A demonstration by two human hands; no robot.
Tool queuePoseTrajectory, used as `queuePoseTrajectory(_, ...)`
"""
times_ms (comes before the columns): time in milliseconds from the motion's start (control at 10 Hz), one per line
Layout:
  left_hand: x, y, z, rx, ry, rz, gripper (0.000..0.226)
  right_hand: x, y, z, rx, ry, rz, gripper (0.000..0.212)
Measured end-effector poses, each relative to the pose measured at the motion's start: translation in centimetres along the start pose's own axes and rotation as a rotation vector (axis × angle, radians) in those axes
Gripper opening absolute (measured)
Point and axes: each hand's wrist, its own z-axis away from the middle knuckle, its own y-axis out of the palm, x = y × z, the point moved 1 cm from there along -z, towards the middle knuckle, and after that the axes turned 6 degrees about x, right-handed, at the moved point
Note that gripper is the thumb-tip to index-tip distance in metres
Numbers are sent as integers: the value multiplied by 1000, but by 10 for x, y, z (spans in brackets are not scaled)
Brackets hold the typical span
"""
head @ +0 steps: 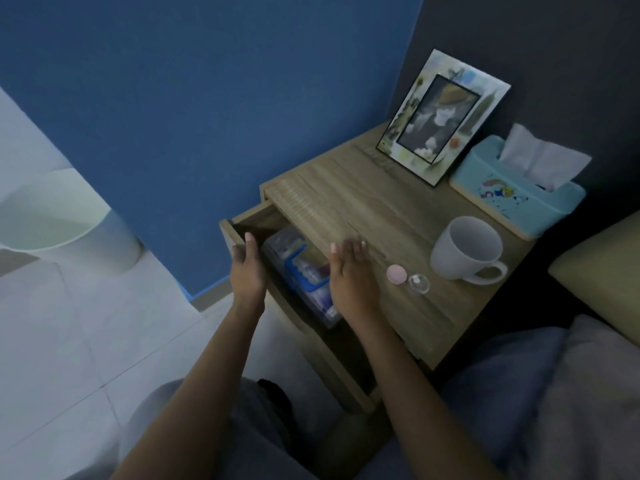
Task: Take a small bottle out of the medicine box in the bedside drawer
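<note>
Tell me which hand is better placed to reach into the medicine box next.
Probably the right hand: it hovers open at the near edge of the clear medicine box in the open drawer. The left hand rests against the drawer's front panel, seemingly holding it open.

Both forearms bare to the frame edge; no sleeves, watch, rings or bands visible. Left hand [246, 268] and right hand [351, 271]: short, pale fingernails. Lap: light grey trousers [207, 420], soft fabric, a small dark patch at the upper edge.
</note>
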Motion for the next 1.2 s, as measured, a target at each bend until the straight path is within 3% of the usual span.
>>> queuePoseTrajectory(100,6,13,-4,56,25,15,66,-12,0,-7,66,-11,129,70)
queuePoseTrajectory(400,10,54,-16,109,92,-9,76,-22,14,-10,54,5,197,81)
queuePoseTrajectory(600,6,73,-19,178,180,13,60,-19,10,-5,53,-1,224,79)
queuePoseTrajectory(700,8,75,-28,196,128,-31,74,-16,7,-3,67,5,217,78)
queuePoseTrajectory(900,10,67,-34,234,105,-19,68,-15,5,-2,65,-3,215,77)
queuePoseTrajectory(1200,-17,30,-19,322,177,-194,75,-10,2,-1,59,-13,188,79)
